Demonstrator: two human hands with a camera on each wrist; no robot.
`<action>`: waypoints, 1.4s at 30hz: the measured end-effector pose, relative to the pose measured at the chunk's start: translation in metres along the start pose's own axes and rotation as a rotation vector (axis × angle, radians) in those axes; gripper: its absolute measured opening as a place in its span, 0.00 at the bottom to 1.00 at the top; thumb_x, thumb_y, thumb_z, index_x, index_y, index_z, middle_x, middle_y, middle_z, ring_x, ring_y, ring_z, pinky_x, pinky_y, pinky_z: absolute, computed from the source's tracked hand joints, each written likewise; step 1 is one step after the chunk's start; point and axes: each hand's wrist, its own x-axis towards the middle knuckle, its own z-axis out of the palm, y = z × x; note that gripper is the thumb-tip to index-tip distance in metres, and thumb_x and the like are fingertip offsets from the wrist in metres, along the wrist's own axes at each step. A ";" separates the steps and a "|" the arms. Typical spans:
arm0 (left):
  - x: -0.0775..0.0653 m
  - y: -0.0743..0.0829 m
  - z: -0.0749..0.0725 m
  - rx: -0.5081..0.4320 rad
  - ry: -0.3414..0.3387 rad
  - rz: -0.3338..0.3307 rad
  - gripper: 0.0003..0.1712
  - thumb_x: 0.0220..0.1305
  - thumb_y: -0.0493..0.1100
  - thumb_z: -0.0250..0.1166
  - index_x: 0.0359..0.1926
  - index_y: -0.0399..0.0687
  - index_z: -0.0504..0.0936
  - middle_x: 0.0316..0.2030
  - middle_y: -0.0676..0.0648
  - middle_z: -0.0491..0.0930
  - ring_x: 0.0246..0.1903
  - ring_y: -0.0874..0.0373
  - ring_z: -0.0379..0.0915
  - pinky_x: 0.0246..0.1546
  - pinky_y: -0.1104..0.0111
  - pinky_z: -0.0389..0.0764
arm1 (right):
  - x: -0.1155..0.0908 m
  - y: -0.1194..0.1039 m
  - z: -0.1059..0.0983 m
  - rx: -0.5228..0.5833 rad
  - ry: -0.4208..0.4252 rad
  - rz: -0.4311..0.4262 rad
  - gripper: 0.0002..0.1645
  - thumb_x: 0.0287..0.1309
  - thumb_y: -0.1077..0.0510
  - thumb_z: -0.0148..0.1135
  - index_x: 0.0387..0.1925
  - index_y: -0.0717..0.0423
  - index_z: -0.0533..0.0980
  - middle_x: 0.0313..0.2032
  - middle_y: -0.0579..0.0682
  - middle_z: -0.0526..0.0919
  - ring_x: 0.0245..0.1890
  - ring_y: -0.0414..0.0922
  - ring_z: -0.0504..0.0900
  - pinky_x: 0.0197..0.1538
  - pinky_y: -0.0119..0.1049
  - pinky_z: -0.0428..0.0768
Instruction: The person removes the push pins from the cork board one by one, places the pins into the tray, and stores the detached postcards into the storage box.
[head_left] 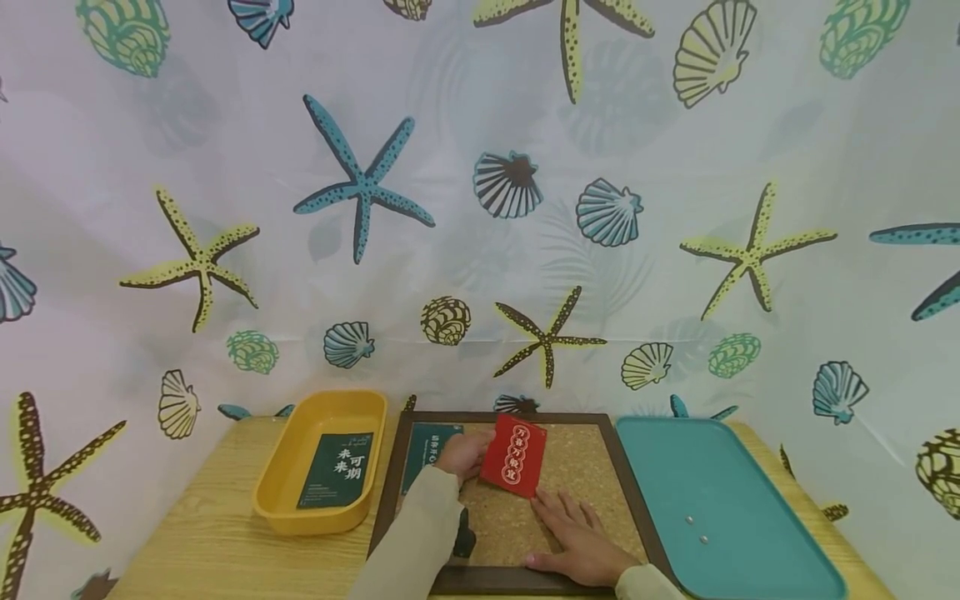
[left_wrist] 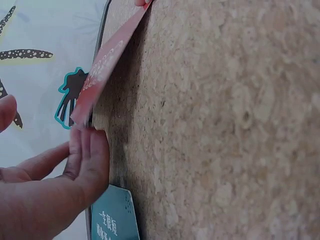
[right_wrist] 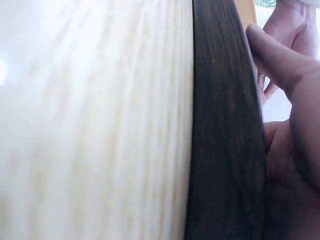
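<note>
A red card [head_left: 514,456] with pale printed characters is tilted above a cork board [head_left: 510,529] in a dark frame. My left hand [head_left: 463,454] holds the card by its left edge; in the left wrist view that end is lifted off the cork. My right hand [head_left: 573,537] lies on the board's lower right with fairly straight fingers, and its fingertips touch the card's lower corner. The right thumb [right_wrist: 280,57] is beside the dark frame edge [right_wrist: 225,120] in the right wrist view. A dark green card [left_wrist: 115,215] lies on the cork beside my left hand.
Left of the board stands a yellow tray [head_left: 273,492] with another dark green card [head_left: 335,471] in it. A teal tray [head_left: 738,492] on the right bears two small shiny pieces. Everything sits on a wooden table [head_left: 202,517] before a patterned curtain [head_left: 450,275].
</note>
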 end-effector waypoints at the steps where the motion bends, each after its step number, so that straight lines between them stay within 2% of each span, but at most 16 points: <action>1: -0.001 0.000 0.000 0.002 -0.010 0.003 0.25 0.69 0.45 0.57 0.57 0.27 0.74 0.47 0.35 0.82 0.45 0.47 0.82 0.44 0.60 0.82 | 0.000 0.000 0.000 0.001 -0.001 0.000 0.54 0.54 0.31 0.60 0.72 0.59 0.58 0.74 0.55 0.53 0.73 0.64 0.40 0.66 0.68 0.35; 8: -0.007 -0.001 0.002 0.066 -0.101 0.064 0.22 0.69 0.38 0.58 0.57 0.24 0.73 0.46 0.34 0.81 0.44 0.47 0.81 0.44 0.56 0.82 | -0.002 -0.001 -0.001 0.008 0.000 -0.007 0.53 0.55 0.31 0.59 0.72 0.59 0.58 0.74 0.56 0.52 0.73 0.64 0.40 0.66 0.67 0.34; 11: -0.008 0.000 0.003 0.091 -0.107 0.072 0.20 0.67 0.35 0.59 0.56 0.26 0.75 0.44 0.34 0.82 0.41 0.48 0.82 0.41 0.57 0.83 | -0.002 -0.002 -0.002 0.018 -0.003 -0.002 0.53 0.55 0.31 0.60 0.72 0.59 0.57 0.74 0.56 0.53 0.73 0.64 0.40 0.66 0.67 0.34; 18: -0.009 -0.002 0.004 0.119 -0.071 0.097 0.16 0.65 0.33 0.60 0.52 0.28 0.78 0.39 0.38 0.83 0.33 0.52 0.82 0.35 0.62 0.84 | -0.002 -0.002 -0.003 0.024 -0.014 0.001 0.54 0.55 0.32 0.60 0.72 0.60 0.57 0.74 0.56 0.52 0.73 0.64 0.39 0.66 0.66 0.33; 22: -0.010 -0.003 0.003 0.129 -0.047 0.124 0.14 0.65 0.31 0.59 0.49 0.29 0.79 0.37 0.38 0.83 0.32 0.53 0.82 0.33 0.61 0.84 | -0.002 -0.001 -0.002 0.029 -0.016 0.001 0.54 0.55 0.33 0.61 0.72 0.60 0.57 0.74 0.57 0.52 0.73 0.64 0.39 0.66 0.66 0.33; 27: -0.010 -0.001 0.001 0.161 0.005 0.127 0.13 0.64 0.32 0.59 0.49 0.31 0.80 0.37 0.40 0.82 0.32 0.54 0.81 0.33 0.61 0.84 | -0.002 0.000 -0.002 0.035 -0.015 0.001 0.55 0.55 0.32 0.61 0.73 0.59 0.55 0.74 0.57 0.51 0.73 0.63 0.37 0.66 0.65 0.31; 35: -0.016 0.006 -0.020 0.128 0.014 0.176 0.16 0.64 0.31 0.59 0.51 0.27 0.78 0.39 0.37 0.82 0.31 0.53 0.82 0.36 0.56 0.84 | -0.003 -0.003 -0.002 0.034 0.012 -0.044 0.54 0.56 0.34 0.61 0.73 0.60 0.55 0.73 0.59 0.51 0.73 0.64 0.38 0.66 0.65 0.32; 42: -0.030 0.014 -0.039 0.113 0.078 0.192 0.17 0.64 0.30 0.58 0.52 0.27 0.78 0.40 0.35 0.82 0.31 0.54 0.82 0.34 0.59 0.84 | -0.002 0.002 0.000 0.031 0.013 -0.057 0.53 0.57 0.34 0.60 0.73 0.60 0.55 0.74 0.59 0.50 0.73 0.64 0.37 0.66 0.64 0.31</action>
